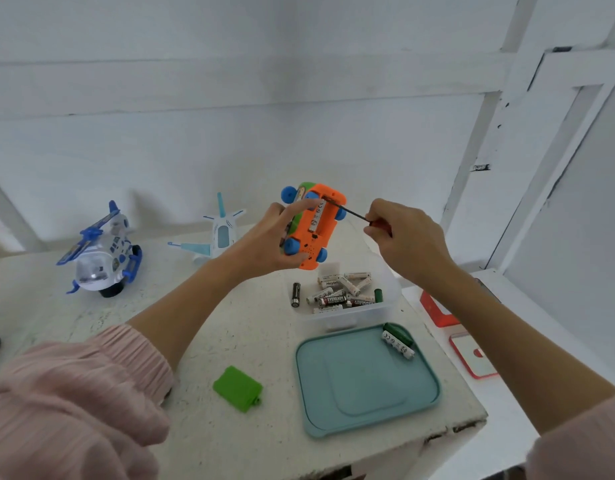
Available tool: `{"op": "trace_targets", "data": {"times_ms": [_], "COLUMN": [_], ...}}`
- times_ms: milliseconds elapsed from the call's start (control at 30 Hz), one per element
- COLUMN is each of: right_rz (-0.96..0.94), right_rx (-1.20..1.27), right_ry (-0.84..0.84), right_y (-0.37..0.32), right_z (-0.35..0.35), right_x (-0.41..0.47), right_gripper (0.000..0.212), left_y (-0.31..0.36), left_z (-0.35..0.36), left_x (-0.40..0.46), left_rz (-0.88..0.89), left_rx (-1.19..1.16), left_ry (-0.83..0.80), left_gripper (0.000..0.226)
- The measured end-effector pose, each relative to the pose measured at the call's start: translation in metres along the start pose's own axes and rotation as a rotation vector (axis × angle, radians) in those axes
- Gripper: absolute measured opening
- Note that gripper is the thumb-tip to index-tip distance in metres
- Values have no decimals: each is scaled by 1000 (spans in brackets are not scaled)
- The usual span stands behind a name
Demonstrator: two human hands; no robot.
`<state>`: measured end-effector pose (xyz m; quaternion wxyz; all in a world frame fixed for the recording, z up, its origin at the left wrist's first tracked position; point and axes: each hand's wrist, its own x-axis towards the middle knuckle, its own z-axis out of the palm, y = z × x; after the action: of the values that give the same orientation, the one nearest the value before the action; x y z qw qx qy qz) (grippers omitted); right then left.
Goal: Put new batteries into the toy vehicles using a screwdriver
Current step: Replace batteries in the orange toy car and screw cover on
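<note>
My left hand (pixel 268 242) holds an orange toy car (pixel 316 230) with blue wheels up in the air, its underside facing me and the battery bay uncovered with a battery showing inside. My right hand (pixel 403 237) grips a thin screwdriver (pixel 354 212) whose tip touches the top end of the bay. A green battery cover (pixel 237 388) lies on the table near me. A clear box (pixel 389 306) under the car holds several loose batteries (pixel 337 292). Two batteries (pixel 398 341) rest on a teal lid (pixel 365 379).
A blue and white toy helicopter (pixel 102 251) stands at the back left and a white toy plane (pixel 218 233) stands behind my left hand. Red and white objects (pixel 472 355) lie on the lower surface to the right. The table edge runs along the front right.
</note>
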<state>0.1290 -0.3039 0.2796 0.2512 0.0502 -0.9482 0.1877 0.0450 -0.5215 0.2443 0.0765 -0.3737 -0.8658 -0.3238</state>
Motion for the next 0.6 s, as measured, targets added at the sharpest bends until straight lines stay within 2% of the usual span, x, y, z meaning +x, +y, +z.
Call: {"op": "trace_targets", "data": {"times_ms": [600], "right_rz": [-41], "right_rx": [-150], "right_ry": [-152], "right_y": [21], "right_z": [-5], "right_x": [7], "right_gripper": [3], "left_y": [-10], "left_z": [-8], "left_x": [24], "left_rz": [119], "left_rx": [376], "left_ry": [-216], "left_gripper": [79]}}
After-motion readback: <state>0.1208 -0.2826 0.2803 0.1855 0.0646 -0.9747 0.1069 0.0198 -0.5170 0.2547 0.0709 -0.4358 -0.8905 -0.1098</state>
